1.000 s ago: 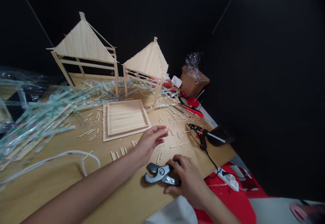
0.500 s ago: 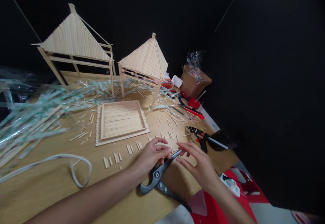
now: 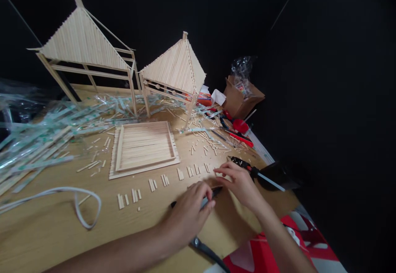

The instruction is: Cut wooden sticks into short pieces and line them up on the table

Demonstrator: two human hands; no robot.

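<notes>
My left hand (image 3: 192,209), fingers curled and thumb drawn in, is over the dark hand cutters (image 3: 206,249). It covers much of their pivot and blade, and what its fingers hold, if anything, is hidden. My right hand (image 3: 238,181) reaches down to the tabletop beyond the blade tip. Its thumb and fingers pinch around a short wooden stick (image 3: 215,173), at the right end of a row of small stick groups. Other groups in that row include a stick set (image 3: 206,168) just left of the fingers and a larger stick set (image 3: 120,201) at the left.
A rimmed stick panel (image 3: 145,146) lies behind the row. Two stick-built house models (image 3: 83,42) with pitched roofs stand at the back. Plastic wrappers (image 3: 62,120) spread over the left. A glue gun (image 3: 239,162) lies right, a cardboard box (image 3: 239,100) farther back, a white cable (image 3: 77,207) front left.
My right hand has moved from the cutter tip to the right end of the stick row. My left hand has turned over and dropped back along the cutters. The view has shifted slightly.
</notes>
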